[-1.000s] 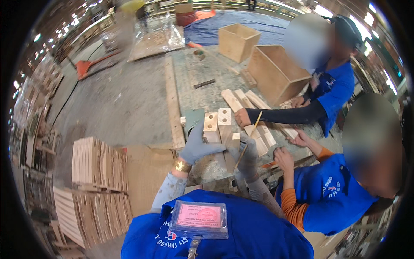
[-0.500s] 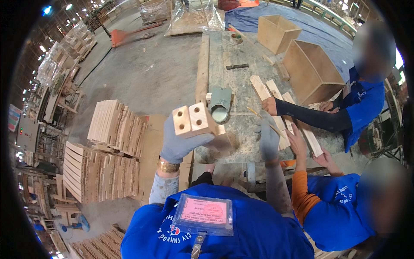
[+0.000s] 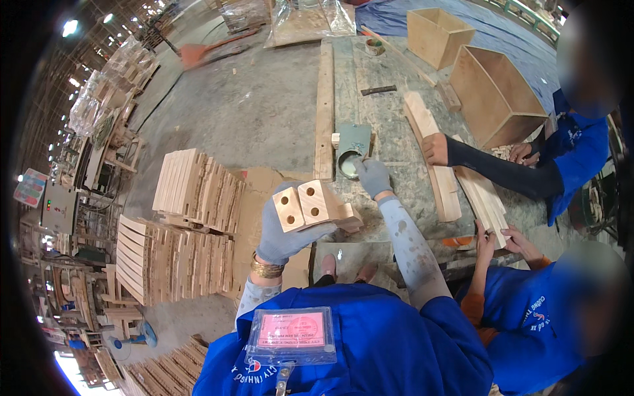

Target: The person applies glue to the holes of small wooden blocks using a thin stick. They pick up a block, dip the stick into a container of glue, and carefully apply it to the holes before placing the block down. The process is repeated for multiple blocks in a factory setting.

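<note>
My left hand (image 3: 284, 234), in a grey glove, holds up two small wooden blocks (image 3: 305, 206) side by side, each with a round hole in its end face. My right hand (image 3: 374, 175), also gloved, reaches forward to a small round tin (image 3: 347, 164) of pale paste on the workbench (image 3: 389, 125). Its fingers are bent over the tin's rim; whether they grip anything I cannot tell. A green-grey lid (image 3: 354, 138) lies just behind the tin.
Two people in blue shirts work at the bench's right side, their hands (image 3: 436, 149) on long wooden slats (image 3: 432, 152). Open wooden boxes (image 3: 492, 92) stand at the back right. Stacks of slatted wooden panels (image 3: 178, 224) fill the floor on my left.
My left hand has lifted the two blocks off the bench toward me. My right hand has moved from the bench front up to the tin.
</note>
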`<action>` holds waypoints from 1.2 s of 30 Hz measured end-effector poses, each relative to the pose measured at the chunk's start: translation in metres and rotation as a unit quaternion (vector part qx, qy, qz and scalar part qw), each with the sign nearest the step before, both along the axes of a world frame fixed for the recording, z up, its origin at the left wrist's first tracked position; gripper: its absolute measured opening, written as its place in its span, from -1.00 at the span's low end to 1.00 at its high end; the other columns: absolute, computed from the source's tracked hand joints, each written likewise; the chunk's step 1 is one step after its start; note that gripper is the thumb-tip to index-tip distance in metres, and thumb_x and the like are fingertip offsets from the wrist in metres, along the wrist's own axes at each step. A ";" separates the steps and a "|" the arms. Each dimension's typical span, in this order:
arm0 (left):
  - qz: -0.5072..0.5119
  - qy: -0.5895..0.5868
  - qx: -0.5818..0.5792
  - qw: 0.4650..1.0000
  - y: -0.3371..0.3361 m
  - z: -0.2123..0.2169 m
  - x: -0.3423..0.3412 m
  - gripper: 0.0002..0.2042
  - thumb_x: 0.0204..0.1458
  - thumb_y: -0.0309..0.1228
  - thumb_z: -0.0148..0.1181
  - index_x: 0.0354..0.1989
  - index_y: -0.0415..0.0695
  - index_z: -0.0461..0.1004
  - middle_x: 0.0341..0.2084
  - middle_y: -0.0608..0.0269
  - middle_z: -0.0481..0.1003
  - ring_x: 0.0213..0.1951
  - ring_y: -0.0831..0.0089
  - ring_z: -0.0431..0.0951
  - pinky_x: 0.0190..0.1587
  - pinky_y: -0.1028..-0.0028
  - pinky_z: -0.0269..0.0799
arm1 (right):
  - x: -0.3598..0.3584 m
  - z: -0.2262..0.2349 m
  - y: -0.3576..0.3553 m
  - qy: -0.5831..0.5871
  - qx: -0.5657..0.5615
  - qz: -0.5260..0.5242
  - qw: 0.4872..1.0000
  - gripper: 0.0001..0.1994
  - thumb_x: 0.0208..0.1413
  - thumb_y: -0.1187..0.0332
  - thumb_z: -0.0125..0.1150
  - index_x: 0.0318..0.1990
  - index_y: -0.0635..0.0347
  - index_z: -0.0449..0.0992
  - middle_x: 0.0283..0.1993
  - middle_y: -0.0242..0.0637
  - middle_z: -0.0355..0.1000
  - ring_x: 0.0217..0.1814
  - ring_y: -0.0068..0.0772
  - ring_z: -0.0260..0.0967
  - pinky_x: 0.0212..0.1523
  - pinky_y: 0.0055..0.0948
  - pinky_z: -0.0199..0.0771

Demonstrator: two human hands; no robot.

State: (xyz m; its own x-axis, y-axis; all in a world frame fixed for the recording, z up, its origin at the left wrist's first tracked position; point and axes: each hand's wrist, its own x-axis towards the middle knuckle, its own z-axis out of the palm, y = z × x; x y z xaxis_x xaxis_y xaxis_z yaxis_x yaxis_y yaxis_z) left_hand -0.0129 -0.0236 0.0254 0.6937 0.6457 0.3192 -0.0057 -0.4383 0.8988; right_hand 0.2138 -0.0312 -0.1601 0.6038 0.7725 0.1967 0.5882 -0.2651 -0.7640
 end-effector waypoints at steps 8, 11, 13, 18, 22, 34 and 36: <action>0.008 -0.014 -0.042 0.999 0.016 -0.011 -0.022 -0.47 -0.42 -0.37 0.47 -0.20 -0.25 0.41 -0.35 0.22 0.47 -0.32 0.45 0.49 -0.26 0.49 0.42 | -0.014 0.012 -0.011 0.061 0.044 -0.016 0.997 -0.52 0.09 0.05 -0.05 -0.58 0.35 0.48 -0.58 0.04 0.37 -0.47 -0.01 0.38 -0.42 -0.24 0.34; -0.002 0.009 -0.041 0.999 0.025 -0.014 -0.027 -0.48 -0.42 -0.37 0.48 -0.22 -0.25 0.41 -0.36 0.22 0.47 -0.33 0.46 0.50 -0.29 0.51 0.43 | -0.027 0.002 -0.021 0.220 0.122 -0.043 0.967 -0.63 0.10 0.16 0.01 -0.47 0.36 0.49 -0.57 -0.12 0.41 -0.55 -0.23 0.39 -0.50 -0.38 0.35; -0.015 0.010 -0.039 0.999 0.029 -0.013 -0.026 -0.49 -0.43 -0.37 0.48 -0.23 -0.26 0.41 -0.36 0.22 0.47 -0.34 0.48 0.50 -0.30 0.51 0.43 | -0.033 -0.011 -0.027 0.385 0.183 -0.085 0.901 -0.71 0.10 0.25 0.05 -0.33 0.38 0.46 -0.48 -0.18 0.44 -0.53 -0.31 0.40 -0.50 -0.43 0.39; -0.019 -0.016 -0.025 0.999 0.035 -0.018 -0.030 -0.48 -0.42 -0.41 0.48 -0.23 -0.28 0.39 -0.36 0.22 0.47 -0.33 0.51 0.49 -0.31 0.51 0.44 | -0.043 -0.029 -0.040 0.653 0.305 -0.147 0.677 -0.65 0.08 0.37 0.04 -0.02 0.41 0.27 -0.20 -0.07 0.38 -0.31 -0.21 0.42 -0.25 -0.36 0.50; -0.017 -0.021 -0.033 0.999 0.037 -0.023 -0.034 -0.48 -0.42 -0.44 0.47 -0.22 -0.29 0.39 -0.36 0.23 0.47 -0.33 0.52 0.49 -0.30 0.52 0.44 | -0.040 -0.032 -0.035 0.655 0.336 -0.237 0.634 -0.68 0.05 0.37 0.11 -0.08 0.39 0.33 -0.17 -0.09 0.36 -0.19 -0.22 0.38 -0.20 -0.35 0.49; -0.035 -0.034 0.020 0.999 0.030 -0.012 -0.007 -0.53 -0.36 -0.33 0.46 -0.23 -0.21 0.43 -0.36 0.24 0.51 -0.35 0.44 0.53 -0.31 0.48 0.46 | -0.003 0.012 -0.024 0.600 0.363 -0.206 0.682 -0.80 0.08 0.23 0.10 -0.26 0.16 0.38 -0.48 -0.35 0.33 -0.54 -0.51 0.25 -0.51 -0.52 0.32; -0.019 -0.041 0.107 0.993 0.028 -0.008 0.003 -0.54 -0.35 -0.31 0.45 -0.24 -0.19 0.44 -0.37 0.25 0.51 -0.36 0.44 0.54 -0.31 0.48 0.46 | -0.005 0.079 -0.022 0.571 0.382 -0.171 0.706 -0.81 0.10 0.26 0.07 -0.30 0.19 0.34 -0.51 -0.31 0.33 -0.61 -0.55 0.23 -0.58 -0.56 0.30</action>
State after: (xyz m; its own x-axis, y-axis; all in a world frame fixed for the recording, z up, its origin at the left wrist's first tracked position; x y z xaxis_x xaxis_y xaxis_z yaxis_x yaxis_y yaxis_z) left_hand -0.0099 0.0047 0.0173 0.6818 0.5317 0.5024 -0.0947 -0.6168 0.7814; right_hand 0.2084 -0.0529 -0.0809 0.8314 0.4744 -0.2892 -0.5260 0.5045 -0.6847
